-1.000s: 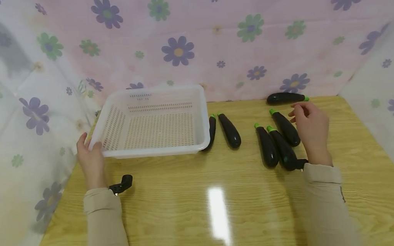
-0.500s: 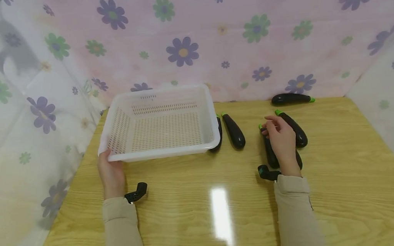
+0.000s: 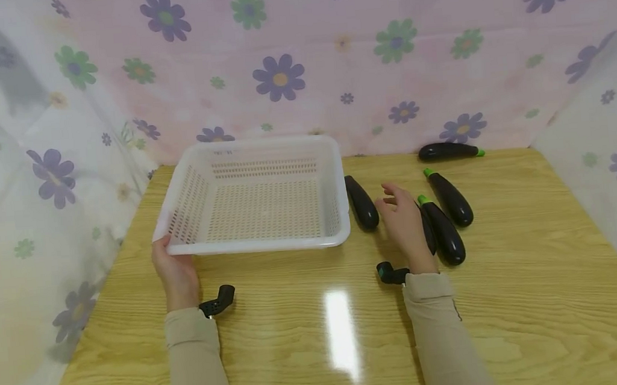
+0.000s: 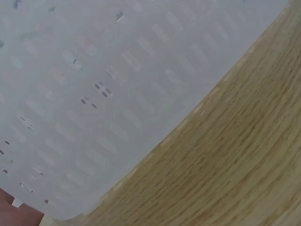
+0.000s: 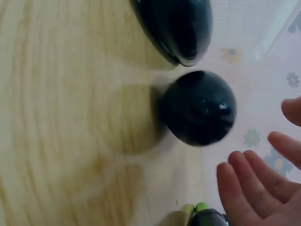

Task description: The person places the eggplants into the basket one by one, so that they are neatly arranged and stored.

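Table [image 3: 539, 295]: yellowish, wood-grained, a streak of glare near its middle; cloth [image 3: 330, 52] behind and at both sides: pink at the back, paler at the sides, printed with purple and green flowers, a grey shadow at upper left; sleeves [image 3: 445, 339]: two, beige, cuffs turned back, a black wrist mount [image 3: 393, 273] at each; basket [image 3: 258, 245]: white, perforated, towards the back left; left hand [image 3: 178, 275]: grasping the basket by its near left corner, thumb at the rim; right hand [image 3: 406, 230]: fingers slack, slightly bent, holding nothing; left of its fingertips, near but apart, one black eggplant [image 3: 363, 205], just beside the basket; a second dark eggplant [image 5: 174, 28], nearer the basket, shown in the right wrist view; right of the hand, three more: a partly hidden one [image 3: 427, 228], a middle one [image 3: 443, 233], an outer one [image 3: 450, 199]; near the back cloth, a sideways one [image 3: 448, 150], green stem to the right
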Demonstrator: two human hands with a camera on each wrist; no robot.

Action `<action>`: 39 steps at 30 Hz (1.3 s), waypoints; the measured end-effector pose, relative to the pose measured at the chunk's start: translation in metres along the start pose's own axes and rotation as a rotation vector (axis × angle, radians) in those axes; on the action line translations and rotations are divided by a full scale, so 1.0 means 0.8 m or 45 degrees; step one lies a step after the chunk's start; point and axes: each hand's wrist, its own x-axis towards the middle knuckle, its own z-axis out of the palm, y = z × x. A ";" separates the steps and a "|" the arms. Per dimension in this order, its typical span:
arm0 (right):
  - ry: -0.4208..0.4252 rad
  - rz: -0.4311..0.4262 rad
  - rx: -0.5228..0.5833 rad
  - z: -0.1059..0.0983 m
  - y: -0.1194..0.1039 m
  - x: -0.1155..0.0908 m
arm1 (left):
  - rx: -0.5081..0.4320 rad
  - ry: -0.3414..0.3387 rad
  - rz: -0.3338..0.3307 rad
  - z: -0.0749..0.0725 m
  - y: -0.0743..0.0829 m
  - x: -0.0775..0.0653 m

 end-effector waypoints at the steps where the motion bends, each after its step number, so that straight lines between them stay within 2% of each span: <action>1: -0.019 0.008 0.000 0.002 0.000 0.000 | -0.024 0.021 0.009 -0.001 0.001 0.000; 4: -0.079 0.037 -0.023 0.007 0.001 0.000 | -0.098 0.083 0.025 -0.002 0.004 -0.001; 7: -0.157 0.050 -0.089 0.012 0.002 0.001 | -0.100 0.107 0.040 -0.003 0.006 -0.001; 12: -0.278 0.099 -0.191 0.019 0.003 -0.002 | -0.052 0.095 0.047 -0.004 0.006 -0.001; 16: -0.304 0.111 -0.220 0.021 0.001 -0.002 | -0.009 0.054 0.069 -0.004 0.007 0.000; 25: -0.395 0.158 -0.249 0.013 0.001 0.001 | -0.018 0.064 0.050 0.003 -0.002 -0.003; 29: -0.412 0.175 -0.230 0.010 -0.001 0.000 | 0.003 0.051 0.076 0.004 -0.005 -0.004; 33: -0.414 0.207 -0.198 0.008 0.001 0.000 | -0.029 0.064 0.085 0.006 -0.007 -0.003; 39: -0.326 0.205 -0.107 0.004 0.005 0.000 | -0.014 0.080 0.091 0.004 -0.008 -0.003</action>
